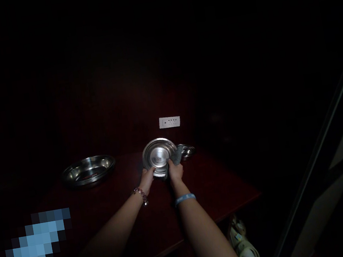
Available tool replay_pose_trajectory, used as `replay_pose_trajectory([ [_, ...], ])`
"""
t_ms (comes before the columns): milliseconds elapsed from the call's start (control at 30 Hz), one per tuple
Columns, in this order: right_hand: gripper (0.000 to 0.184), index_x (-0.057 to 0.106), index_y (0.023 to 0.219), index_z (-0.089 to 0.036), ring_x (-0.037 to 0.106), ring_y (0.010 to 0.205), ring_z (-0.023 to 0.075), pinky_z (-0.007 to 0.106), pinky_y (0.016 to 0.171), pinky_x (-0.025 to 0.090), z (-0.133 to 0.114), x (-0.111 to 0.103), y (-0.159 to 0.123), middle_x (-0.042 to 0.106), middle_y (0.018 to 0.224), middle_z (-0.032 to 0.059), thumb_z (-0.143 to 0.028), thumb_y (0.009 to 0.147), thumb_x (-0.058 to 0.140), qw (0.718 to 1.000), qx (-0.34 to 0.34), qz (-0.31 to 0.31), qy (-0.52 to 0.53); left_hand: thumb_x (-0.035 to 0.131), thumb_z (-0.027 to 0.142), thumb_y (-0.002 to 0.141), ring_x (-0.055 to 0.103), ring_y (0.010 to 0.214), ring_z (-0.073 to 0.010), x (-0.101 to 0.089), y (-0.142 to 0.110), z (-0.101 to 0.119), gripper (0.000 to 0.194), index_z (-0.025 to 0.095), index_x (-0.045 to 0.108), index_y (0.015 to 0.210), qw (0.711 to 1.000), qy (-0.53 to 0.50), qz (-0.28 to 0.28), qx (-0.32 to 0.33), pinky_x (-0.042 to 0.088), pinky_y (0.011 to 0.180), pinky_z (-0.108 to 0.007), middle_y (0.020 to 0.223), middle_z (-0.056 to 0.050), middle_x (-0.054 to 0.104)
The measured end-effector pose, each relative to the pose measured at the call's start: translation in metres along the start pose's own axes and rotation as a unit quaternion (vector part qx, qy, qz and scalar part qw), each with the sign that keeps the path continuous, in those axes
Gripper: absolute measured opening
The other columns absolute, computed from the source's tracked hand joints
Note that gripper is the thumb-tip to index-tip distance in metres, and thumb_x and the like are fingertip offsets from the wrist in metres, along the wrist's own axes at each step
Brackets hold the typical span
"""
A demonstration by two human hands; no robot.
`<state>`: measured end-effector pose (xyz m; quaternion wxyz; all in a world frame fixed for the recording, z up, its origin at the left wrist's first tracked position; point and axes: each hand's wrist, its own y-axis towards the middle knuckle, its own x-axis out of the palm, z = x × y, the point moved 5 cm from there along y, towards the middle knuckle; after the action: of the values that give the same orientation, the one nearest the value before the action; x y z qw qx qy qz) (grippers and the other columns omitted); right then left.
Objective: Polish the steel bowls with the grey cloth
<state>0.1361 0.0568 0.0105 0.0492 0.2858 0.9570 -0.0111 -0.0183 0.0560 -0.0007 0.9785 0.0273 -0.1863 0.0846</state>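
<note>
Holds a steel bowl (pixel 159 156) tilted, hollow side facing back toward the forearms, over the near-middle part of the dark red surface (pixel 213 183). Cannot tell whether resting there by its lower edge or lifted. Reaches it from the near side with both hands, close together: clamped on the near left rim with the left hand (pixel 147 180), thumb laid along the metal; closed around a grey cloth (pixel 178 156) with the right hand (pixel 175 172), just at the near right rim. Seems to pinch bowl and cloth together there, though too dark to be sure of the fingers behind.

Lies mostly on the far side of the hands, round and so without a long axis. Looks about equally near to both, with a slight lean toward the left. Slants from near left to far right, in the cloth's case, out of the right fist and along the bowl's right side.

Shows a wide pan (pixel 99 169) upright on the surface, well apart on the left, and a smaller metal dish (pixel 188 150) just beyond the cloth on the right, partly covered. Includes a white socket (pixel 169 122) on the far wall, above and behind the bowl.
</note>
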Motion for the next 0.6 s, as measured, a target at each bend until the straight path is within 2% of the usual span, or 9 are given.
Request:
replay_pose_trajectory([
  [100, 0.026, 0.085, 0.105, -0.012, 0.080, 0.112, 0.0355, 0.037, 0.095, 0.062, 0.002, 0.001, 0.001, 0.084, 0.107, 0.0177, -0.029, 0.089, 0.073, 1.000, 0.002, -0.003, -0.001, 0.079, 0.017, 0.068, 0.076, 0.098, -0.0276, 0.001, 0.000, -0.001, 0.019, 0.017, 0.071, 0.085, 1.000, -0.003, 0.002, -0.017, 0.057, 0.090, -0.036, 0.081, -0.008, 0.079],
  [200, 0.024, 0.085, 0.104, -0.014, 0.080, 0.112, 0.0350, 0.036, 0.094, 0.063, 0.001, 0.002, 0.000, 0.084, 0.106, 0.0153, -0.029, 0.090, 0.073, 1.000, 0.005, -0.010, 0.008, 0.084, 0.021, 0.070, 0.073, 0.116, -0.0304, 0.002, -0.001, 0.001, 0.024, 0.018, 0.072, 0.091, 1.000, -0.010, -0.005, 0.011, 0.053, 0.104, -0.040, 0.095, -0.011, 0.082],
  [300, 0.026, 0.084, 0.108, -0.011, 0.079, 0.115, 0.0356, 0.037, 0.096, 0.062, -0.003, 0.001, -0.004, 0.083, 0.112, 0.0173, -0.027, 0.091, 0.072, 1.000, 0.009, -0.020, 0.015, 0.088, 0.026, 0.069, 0.070, 0.126, -0.0325, 0.002, -0.001, 0.001, 0.030, 0.019, 0.073, 0.094, 1.000, -0.003, -0.015, 0.027, 0.050, 0.112, -0.045, 0.106, -0.012, 0.082],
  [433, 0.029, 0.084, 0.109, -0.008, 0.078, 0.117, 0.0370, 0.039, 0.099, 0.061, -0.007, -0.001, -0.010, 0.082, 0.115, 0.0210, -0.027, 0.092, 0.071, 1.000, 0.008, -0.025, 0.009, 0.083, 0.022, 0.072, 0.069, 0.129, -0.0319, -0.001, -0.002, 0.000, 0.025, 0.020, 0.073, 0.094, 1.000, 0.008, -0.004, 0.018, 0.049, 0.113, -0.047, 0.109, -0.012, 0.082],
  [600, 0.026, 0.084, 0.104, -0.010, 0.080, 0.112, 0.0348, 0.037, 0.096, 0.062, -0.002, -0.002, -0.012, 0.084, 0.109, 0.0191, -0.026, 0.089, 0.071, 1.000, -0.013, -0.016, 0.005, 0.076, 0.018, 0.071, 0.074, 0.115, -0.0304, 0.000, -0.003, -0.002, 0.018, 0.017, 0.073, 0.089, 1.000, -0.012, -0.002, -0.010, 0.052, 0.107, -0.042, 0.096, -0.011, 0.082],
])
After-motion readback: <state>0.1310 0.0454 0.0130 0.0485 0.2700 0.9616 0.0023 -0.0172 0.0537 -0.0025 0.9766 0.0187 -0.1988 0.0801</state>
